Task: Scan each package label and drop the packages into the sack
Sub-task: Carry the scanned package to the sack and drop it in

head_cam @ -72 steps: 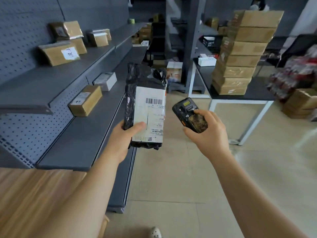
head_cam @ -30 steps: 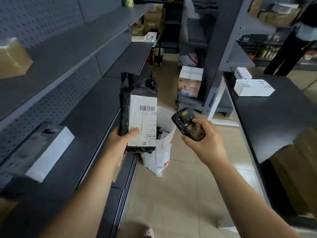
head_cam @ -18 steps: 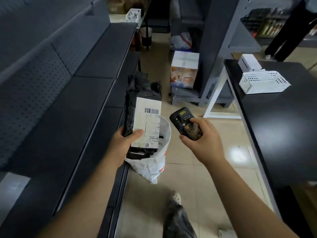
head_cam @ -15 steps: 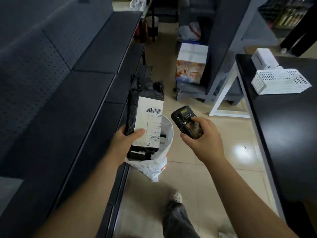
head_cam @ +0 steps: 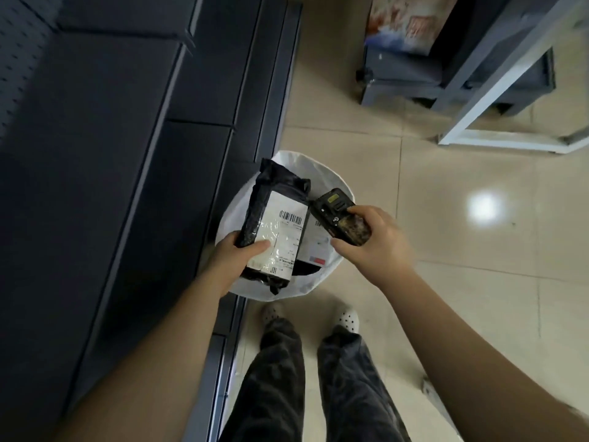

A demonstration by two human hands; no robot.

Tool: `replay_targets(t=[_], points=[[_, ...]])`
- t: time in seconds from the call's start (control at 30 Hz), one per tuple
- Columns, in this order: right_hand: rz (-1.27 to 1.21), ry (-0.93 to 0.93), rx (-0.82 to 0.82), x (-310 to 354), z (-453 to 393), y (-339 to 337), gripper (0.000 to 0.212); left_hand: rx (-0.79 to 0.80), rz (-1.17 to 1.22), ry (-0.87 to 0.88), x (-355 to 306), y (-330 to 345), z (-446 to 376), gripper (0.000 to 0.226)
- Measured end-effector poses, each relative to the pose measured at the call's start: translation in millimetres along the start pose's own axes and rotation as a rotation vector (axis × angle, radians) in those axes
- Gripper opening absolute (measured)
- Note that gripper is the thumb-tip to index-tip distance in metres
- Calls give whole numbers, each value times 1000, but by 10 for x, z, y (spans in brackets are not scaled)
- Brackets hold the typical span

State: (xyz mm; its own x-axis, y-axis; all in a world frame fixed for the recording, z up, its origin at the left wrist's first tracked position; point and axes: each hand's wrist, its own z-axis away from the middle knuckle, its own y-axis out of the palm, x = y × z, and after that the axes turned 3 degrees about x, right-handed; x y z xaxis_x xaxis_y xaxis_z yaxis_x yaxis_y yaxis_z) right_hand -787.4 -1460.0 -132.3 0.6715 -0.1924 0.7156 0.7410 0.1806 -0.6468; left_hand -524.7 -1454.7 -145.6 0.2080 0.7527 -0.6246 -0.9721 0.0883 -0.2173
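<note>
On a beige tiled floor [head_cam: 462,250] beside dark shelving [head_cam: 127,154], a white sack [head_cam: 322,173] is stood open. Above its mouth a black package [head_cam: 274,199] is gripped at its near end by the left hand [head_cam: 236,255], long axis pointing away, label up. It is judged soft, light, slippery. A scanner [head_cam: 341,221] is clasped by the right hand [head_cam: 376,240]

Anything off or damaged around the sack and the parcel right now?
Nothing stands out. The left hand holds the black plastic-wrapped package with its white barcode label over the open white sack, which stands upright with another labelled parcel inside. The right hand grips the black handheld scanner. No tears or spills visible.
</note>
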Motion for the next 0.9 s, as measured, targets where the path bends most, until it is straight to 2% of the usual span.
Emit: replay_targets(t=[0.1, 0.17, 0.3, 0.47, 0.8, 0.9], points=[[16, 41, 25, -129, -92, 273, 58, 7, -101, 0, 139, 24, -367, 31], [20, 53, 5, -209, -148, 406, 58, 48, -153, 7, 222, 68, -610, 29], [37, 88, -80, -352, -196, 542, 58, 138, -211, -39, 439, 225, -1034, 55], [8, 136, -129, -565, -210, 532, 58, 204, -235, -54, 655, 602, -1381, 57], [-30, 82, -182, -843, -326, 567, 57, 119, -422, 13, 970, 1196, -2083, 46], [-24, 63, -196, -891, -351, 595, 57, 123, -557, 42, 1075, 1285, -2139, 40]])
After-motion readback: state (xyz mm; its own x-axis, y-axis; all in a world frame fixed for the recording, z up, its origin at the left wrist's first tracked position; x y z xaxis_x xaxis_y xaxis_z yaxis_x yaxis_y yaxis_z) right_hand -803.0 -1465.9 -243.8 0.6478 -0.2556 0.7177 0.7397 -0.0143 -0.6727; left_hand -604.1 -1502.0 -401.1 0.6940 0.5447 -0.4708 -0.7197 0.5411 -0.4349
